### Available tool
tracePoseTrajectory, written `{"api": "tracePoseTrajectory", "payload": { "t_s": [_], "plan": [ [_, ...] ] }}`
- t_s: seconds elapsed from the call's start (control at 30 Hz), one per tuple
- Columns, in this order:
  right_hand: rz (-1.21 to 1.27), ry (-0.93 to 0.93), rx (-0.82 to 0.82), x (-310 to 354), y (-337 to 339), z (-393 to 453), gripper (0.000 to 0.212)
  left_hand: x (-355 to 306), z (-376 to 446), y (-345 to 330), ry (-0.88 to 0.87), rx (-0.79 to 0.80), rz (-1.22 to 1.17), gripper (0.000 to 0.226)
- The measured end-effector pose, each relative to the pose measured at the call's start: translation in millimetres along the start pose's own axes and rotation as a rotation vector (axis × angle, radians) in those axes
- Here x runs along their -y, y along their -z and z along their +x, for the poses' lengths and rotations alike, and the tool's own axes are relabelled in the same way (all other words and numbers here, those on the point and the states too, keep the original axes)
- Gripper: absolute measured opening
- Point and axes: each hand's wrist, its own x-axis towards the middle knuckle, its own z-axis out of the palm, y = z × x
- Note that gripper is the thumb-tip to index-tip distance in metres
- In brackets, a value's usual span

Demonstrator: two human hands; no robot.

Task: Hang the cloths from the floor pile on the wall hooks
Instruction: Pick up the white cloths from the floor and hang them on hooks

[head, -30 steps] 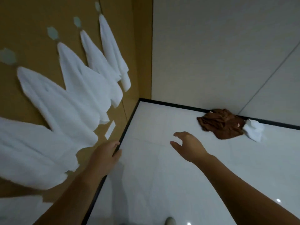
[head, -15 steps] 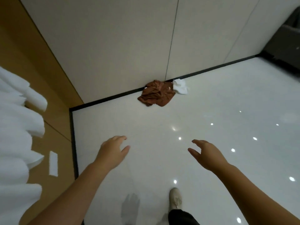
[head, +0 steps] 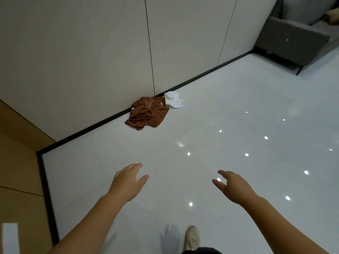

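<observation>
A crumpled brown cloth (head: 147, 112) lies on the glossy white floor against the black skirting of the far wall. A small white cloth (head: 173, 100) sits bunched at its right edge, touching it. My left hand (head: 128, 182) is stretched forward over the floor, fingers relaxed and empty. My right hand (head: 233, 186) reaches forward beside it, fingers spread, also empty. Both hands are well short of the pile. The wall hooks and hung white cloths are out of view.
A grey sofa (head: 293, 37) stands at the far right against the pale panelled wall (head: 91, 52). A brown wooden wall (head: 20, 162) runs along the left. My beige shoe (head: 192, 238) is on the floor at the bottom.
The view has swung right, away from the brown wall with the hung white cloths, toward the floor pile. The pile now looks nearer and the sofa has come into view. Both hands stay empty.
</observation>
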Motion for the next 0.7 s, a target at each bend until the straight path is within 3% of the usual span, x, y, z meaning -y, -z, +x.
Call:
{"api": "tracePoseTrajectory", "payload": {
  "t_s": [0.37,0.7],
  "plan": [
    [0.011,0.124,-0.033,1.1,105.2,144.4,0.062,-61.0,105.6,-1.2,0.094,0.037,-0.062,0.058],
    [-0.058,0.072,0.015,45.9,145.9,308.4,0.062,-63.0,310.4,49.5,0.059,0.07,-0.032,0.056]
  ]
}}
